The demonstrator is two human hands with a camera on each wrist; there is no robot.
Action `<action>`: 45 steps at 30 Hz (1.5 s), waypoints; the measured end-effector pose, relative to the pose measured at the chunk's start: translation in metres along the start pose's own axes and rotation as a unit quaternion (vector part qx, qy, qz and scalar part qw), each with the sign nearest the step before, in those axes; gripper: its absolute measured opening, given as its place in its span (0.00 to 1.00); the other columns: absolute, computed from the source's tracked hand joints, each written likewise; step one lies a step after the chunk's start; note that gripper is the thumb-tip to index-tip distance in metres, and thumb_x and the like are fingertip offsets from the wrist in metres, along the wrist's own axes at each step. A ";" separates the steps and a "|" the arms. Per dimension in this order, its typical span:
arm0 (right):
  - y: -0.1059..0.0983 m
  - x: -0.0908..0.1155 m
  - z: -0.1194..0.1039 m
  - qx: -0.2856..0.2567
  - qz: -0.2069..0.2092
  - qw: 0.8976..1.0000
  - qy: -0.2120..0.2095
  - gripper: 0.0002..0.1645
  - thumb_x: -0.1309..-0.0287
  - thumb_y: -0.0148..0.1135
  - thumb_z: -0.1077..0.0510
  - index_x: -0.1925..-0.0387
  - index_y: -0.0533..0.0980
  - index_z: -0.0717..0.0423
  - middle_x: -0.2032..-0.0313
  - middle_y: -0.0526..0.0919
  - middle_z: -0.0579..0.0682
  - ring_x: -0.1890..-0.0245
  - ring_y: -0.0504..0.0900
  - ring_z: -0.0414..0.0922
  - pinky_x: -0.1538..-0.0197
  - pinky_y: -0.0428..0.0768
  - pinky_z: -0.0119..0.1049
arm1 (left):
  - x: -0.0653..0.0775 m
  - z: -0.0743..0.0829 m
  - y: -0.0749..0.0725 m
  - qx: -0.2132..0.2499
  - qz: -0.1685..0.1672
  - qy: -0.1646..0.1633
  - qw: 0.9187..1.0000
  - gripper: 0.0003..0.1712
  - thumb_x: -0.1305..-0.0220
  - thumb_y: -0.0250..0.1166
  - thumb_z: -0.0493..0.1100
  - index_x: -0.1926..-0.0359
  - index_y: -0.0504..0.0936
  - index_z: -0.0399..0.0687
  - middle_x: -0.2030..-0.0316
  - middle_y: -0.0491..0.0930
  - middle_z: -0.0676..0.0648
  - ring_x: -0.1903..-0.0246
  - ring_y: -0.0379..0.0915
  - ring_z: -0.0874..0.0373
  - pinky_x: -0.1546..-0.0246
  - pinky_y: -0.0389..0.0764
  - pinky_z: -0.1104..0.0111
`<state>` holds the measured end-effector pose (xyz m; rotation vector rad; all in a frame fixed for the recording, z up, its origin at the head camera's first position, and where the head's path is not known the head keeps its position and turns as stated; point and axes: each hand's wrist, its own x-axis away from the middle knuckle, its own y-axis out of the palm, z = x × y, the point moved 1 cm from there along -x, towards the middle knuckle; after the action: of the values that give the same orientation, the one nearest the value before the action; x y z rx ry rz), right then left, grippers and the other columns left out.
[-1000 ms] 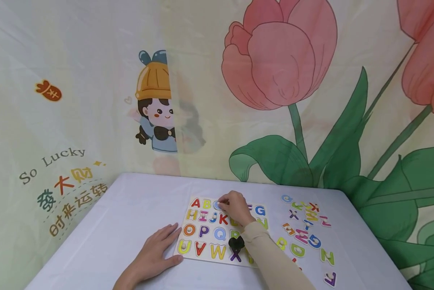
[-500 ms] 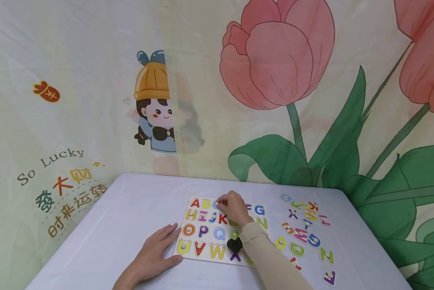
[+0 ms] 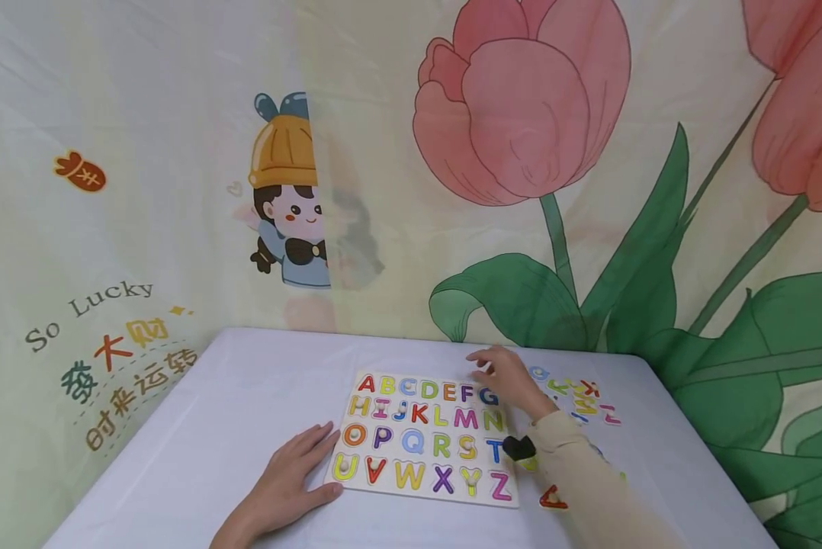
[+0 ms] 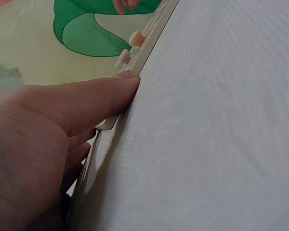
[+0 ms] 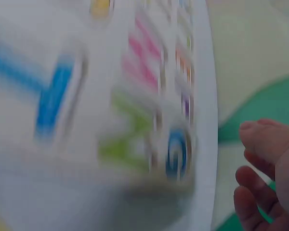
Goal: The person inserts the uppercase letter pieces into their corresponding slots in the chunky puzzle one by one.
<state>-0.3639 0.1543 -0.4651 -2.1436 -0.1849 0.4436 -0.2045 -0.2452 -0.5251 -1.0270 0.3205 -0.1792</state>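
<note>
A white alphabet puzzle board (image 3: 421,497), printed with coloured letters from A to Z, lies on the table. My left hand (image 3: 284,476) rests flat at its lower left, and in the left wrist view the thumb (image 4: 103,98) touches the board's edge. Over the top right corner, near the letter G (image 3: 488,396), hovers my right hand (image 3: 510,379). Its fingers are loosely bent with nothing between them, as the right wrist view also shows. A light blue letter C (image 3: 408,386) sits in the top row. Knobbed letters such as the U (image 3: 345,467) also sit in the board.
Loose letter pieces lie right of the board, among them a red one (image 3: 553,498), a pink one (image 3: 609,415) and a light blue one (image 3: 538,374). My right sleeve (image 3: 582,473) covers several others. A printed cloth (image 3: 383,191) hangs behind the white table (image 3: 274,374).
My right hand has let go of the C and moved right, uncovering the letters D to F and the board's lower right. My left hand has stayed at the board's edge.
</note>
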 end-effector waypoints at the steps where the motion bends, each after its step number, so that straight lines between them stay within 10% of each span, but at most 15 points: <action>1: -0.010 0.002 0.011 0.009 -0.002 1.000 -0.012 0.19 0.32 0.71 0.63 0.42 0.85 0.57 0.52 0.85 0.58 0.57 0.82 0.48 0.54 0.84 0.42 | 0.000 0.000 0.000 -0.001 -0.002 0.000 1.000 0.49 0.36 0.70 0.71 0.21 0.71 0.53 0.21 0.66 0.48 0.21 0.57 0.41 0.26 0.61 0.37; 9: -0.065 0.014 0.077 0.043 -0.032 0.998 -0.027 0.17 0.32 0.68 0.70 0.44 0.86 0.61 0.50 0.84 0.60 0.51 0.82 0.55 0.47 0.87 0.52 | -0.003 0.000 -0.003 0.003 0.002 0.004 1.000 0.49 0.36 0.69 0.70 0.21 0.71 0.52 0.21 0.65 0.47 0.21 0.57 0.40 0.25 0.60 0.37; 22: -0.069 0.012 0.121 0.063 -0.059 0.996 -0.004 0.12 0.34 0.69 0.70 0.50 0.88 0.62 0.57 0.86 0.53 0.53 0.84 0.53 0.47 0.87 0.52 | 0.000 0.001 -0.002 0.011 -0.010 -0.004 1.000 0.50 0.35 0.68 0.71 0.21 0.70 0.52 0.20 0.64 0.47 0.20 0.56 0.41 0.26 0.60 0.36; 36: -0.065 0.014 0.127 0.050 -0.021 0.998 0.018 0.08 0.34 0.72 0.66 0.55 0.90 0.60 0.61 0.86 0.50 0.59 0.84 0.47 0.54 0.87 0.45 | -0.001 0.004 -0.003 0.024 -0.022 -0.021 0.999 0.50 0.37 0.70 0.70 0.21 0.70 0.52 0.20 0.63 0.48 0.20 0.54 0.41 0.24 0.57 0.36; 45: -0.055 0.016 0.086 0.083 0.007 0.996 0.017 0.04 0.37 0.75 0.62 0.61 0.91 0.57 0.62 0.85 0.49 0.59 0.83 0.48 0.57 0.87 0.44 | -0.001 0.003 -0.002 0.020 -0.017 -0.024 0.999 0.50 0.37 0.70 0.71 0.21 0.71 0.53 0.20 0.64 0.48 0.20 0.54 0.41 0.24 0.57 0.37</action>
<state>-0.3798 0.2561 -0.4683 -1.9889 -0.1103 0.4167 -0.2041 -0.2435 -0.5216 -0.9966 0.2561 -0.1906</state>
